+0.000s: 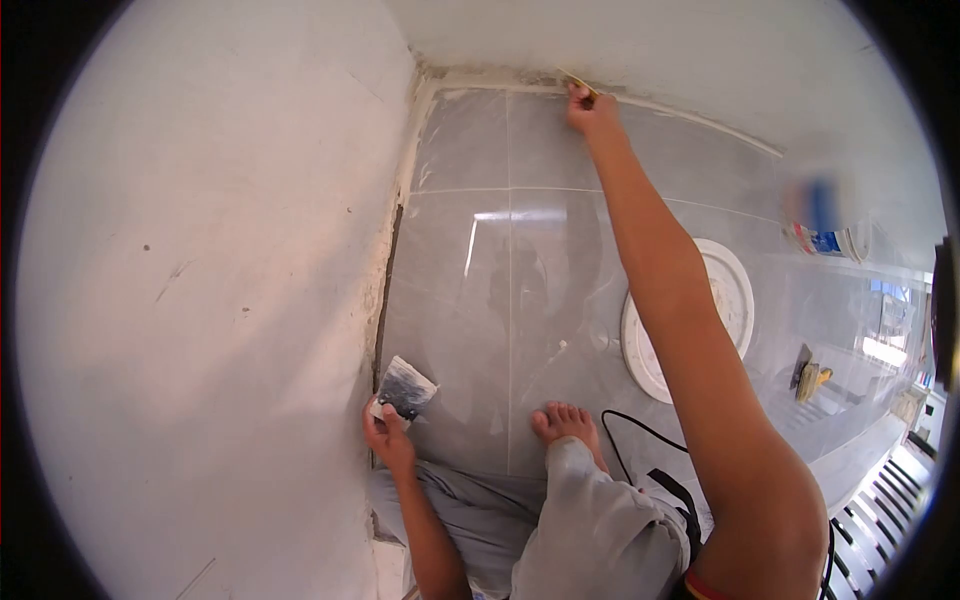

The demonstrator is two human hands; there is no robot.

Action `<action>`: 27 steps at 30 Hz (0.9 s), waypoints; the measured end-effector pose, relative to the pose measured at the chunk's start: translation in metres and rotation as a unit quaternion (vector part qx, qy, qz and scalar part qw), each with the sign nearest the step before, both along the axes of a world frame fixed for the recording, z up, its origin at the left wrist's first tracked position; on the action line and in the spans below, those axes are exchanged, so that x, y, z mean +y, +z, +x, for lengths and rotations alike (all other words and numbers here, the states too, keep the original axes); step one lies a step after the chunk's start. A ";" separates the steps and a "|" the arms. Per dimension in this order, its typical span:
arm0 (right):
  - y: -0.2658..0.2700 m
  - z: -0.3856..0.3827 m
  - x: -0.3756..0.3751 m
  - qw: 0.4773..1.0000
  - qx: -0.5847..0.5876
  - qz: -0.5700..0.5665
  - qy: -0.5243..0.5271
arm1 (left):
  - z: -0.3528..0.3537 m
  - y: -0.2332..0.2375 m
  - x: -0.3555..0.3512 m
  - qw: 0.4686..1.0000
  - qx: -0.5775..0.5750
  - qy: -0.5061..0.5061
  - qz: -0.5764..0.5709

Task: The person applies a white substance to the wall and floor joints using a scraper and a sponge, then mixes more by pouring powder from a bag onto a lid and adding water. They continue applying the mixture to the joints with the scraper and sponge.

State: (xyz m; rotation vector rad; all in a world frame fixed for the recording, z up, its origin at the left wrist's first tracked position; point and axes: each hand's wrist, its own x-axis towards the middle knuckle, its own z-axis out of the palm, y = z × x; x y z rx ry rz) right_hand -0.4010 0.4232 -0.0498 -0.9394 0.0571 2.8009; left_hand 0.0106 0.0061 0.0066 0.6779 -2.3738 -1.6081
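My left hand (390, 435) is low by the left wall, wrapped round a wide putty knife (407, 388). Its flat metal blade is smeared with white paste. My right arm reaches far forward, and my right hand (594, 112) grips a slim tool with a yellowish handle (592, 95); its exact kind is too small to make out. That tool's tip touches or nearly touches the base of the far wall (640, 45), along the pale strip of filler (690, 115) where wall and floor meet.
Grey tiles (455, 260) cover the floor. Partly behind my right arm lies a round white lid (735, 285). Further right are a yellow-handled scraper (812, 380) and a bucket (840, 243). A black cable (640, 424) runs beside my bare foot (566, 423). The left wall (220, 300) stands close.
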 end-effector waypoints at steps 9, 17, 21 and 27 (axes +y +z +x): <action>0.087 0.152 0.066 0.857 -0.020 0.490 0.160 | -0.010 0.023 0.024 0.939 0.047 0.069 0.332; 0.168 0.368 -0.019 0.404 0.240 0.840 0.271 | -0.023 0.015 0.171 0.737 -0.197 -0.049 0.644; 0.165 0.417 -0.021 0.188 0.269 0.910 0.254 | -0.014 0.005 0.210 0.711 -0.209 -0.063 0.668; 0.117 0.466 0.073 0.078 0.107 0.941 0.311 | -0.001 0.010 0.229 0.712 -0.227 -0.089 0.659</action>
